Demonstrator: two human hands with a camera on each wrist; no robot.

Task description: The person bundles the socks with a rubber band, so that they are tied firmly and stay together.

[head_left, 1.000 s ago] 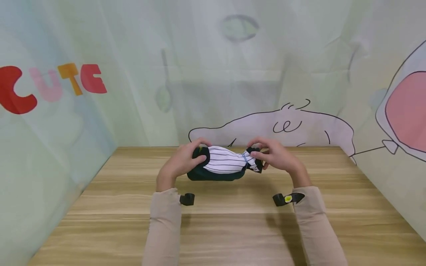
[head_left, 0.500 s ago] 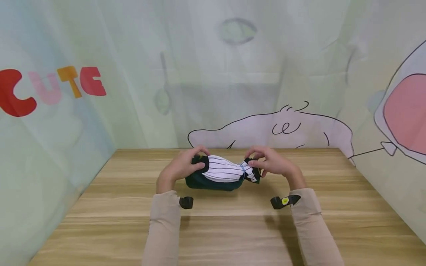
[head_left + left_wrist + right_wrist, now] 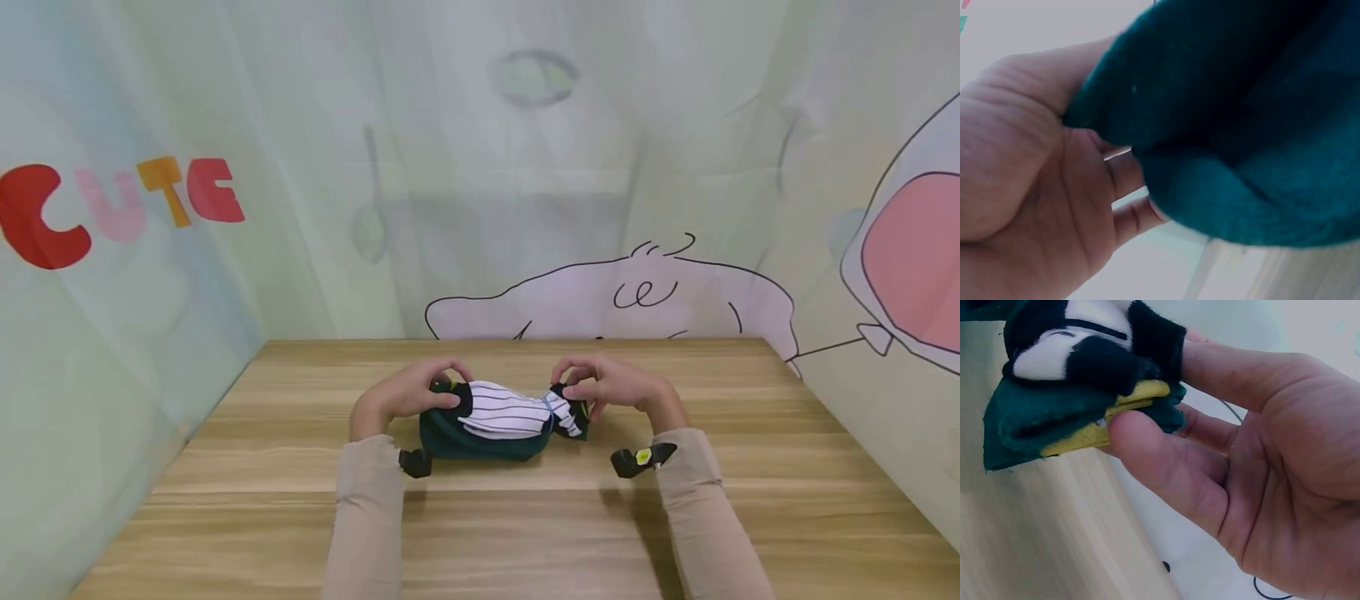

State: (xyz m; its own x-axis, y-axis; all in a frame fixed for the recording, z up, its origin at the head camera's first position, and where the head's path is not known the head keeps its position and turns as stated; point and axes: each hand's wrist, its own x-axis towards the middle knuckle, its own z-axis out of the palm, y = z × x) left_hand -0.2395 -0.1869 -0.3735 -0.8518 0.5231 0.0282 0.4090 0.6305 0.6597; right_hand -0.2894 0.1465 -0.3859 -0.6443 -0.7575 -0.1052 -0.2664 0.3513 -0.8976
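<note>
The sock bundle is dark green with a white part in thin black stripes, on a light wood-grain table.

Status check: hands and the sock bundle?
Left hand grips dark green and white striped sock bundle at one end. Right hand pinches the other. Bundle on wooden table, nothing blocking.

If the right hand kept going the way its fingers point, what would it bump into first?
The right hand points leftward, so it would likely push straight into the sock bundle it already pinches, then probably the left hand. Depth is uncertain.
</note>
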